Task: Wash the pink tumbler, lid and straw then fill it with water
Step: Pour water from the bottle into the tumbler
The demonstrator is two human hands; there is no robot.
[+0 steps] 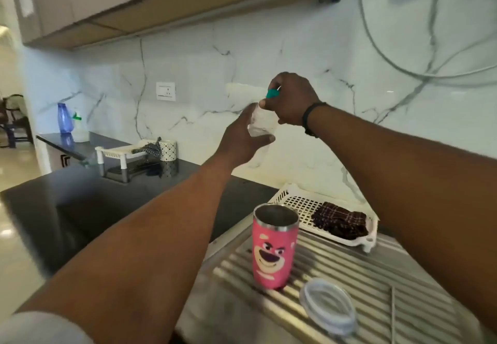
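On the ribbed steel drainboard, near edge, lie the clear lid and thin straw; the pink tumbler stands upright just behind, open. Above and beyond, the left hand cups a clear container while the right hand pinches its teal cap. Judged a soap or water step; next comes pouring into the tumbler.

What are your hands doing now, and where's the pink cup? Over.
Left hand holds a clear container up; right hand grips its teal cap. Pink tumbler upright, open, on the drainboard; lid beside it. Nothing blocking.
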